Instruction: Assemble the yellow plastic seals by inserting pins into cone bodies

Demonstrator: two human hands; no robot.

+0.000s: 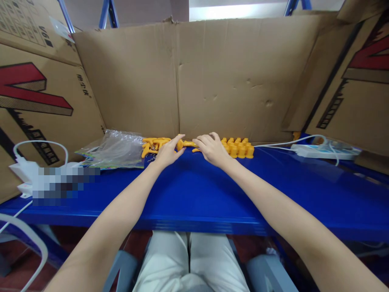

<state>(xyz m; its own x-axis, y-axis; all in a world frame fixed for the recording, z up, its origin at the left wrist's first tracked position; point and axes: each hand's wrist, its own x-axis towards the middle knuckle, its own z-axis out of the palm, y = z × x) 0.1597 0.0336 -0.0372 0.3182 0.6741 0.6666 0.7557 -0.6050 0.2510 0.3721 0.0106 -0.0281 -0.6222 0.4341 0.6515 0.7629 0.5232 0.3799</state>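
Observation:
Both my hands are at the back of the blue table, around a yellow plastic piece [187, 143] with a round end and a narrow stem. My left hand [167, 155] has its thumb and fingers about the round end. Curled over the other end of the stem is my right hand [212, 150], which hides part of it. Just below the right fingertips, another yellow bit [195, 150] shows. Several yellow branching parts [151, 145] lie beside my left hand, with a small dark chain [150, 157] among them. Right of my right hand, yellow cup-like pieces [241, 151] stand upright in rows.
Clear plastic bags [117, 152] lie on the left of the blue table [197, 194]. A cardboard wall [225, 77] closes off the back. A white power strip [322, 152] with cables sits at right, and a white device [26, 172] at left.

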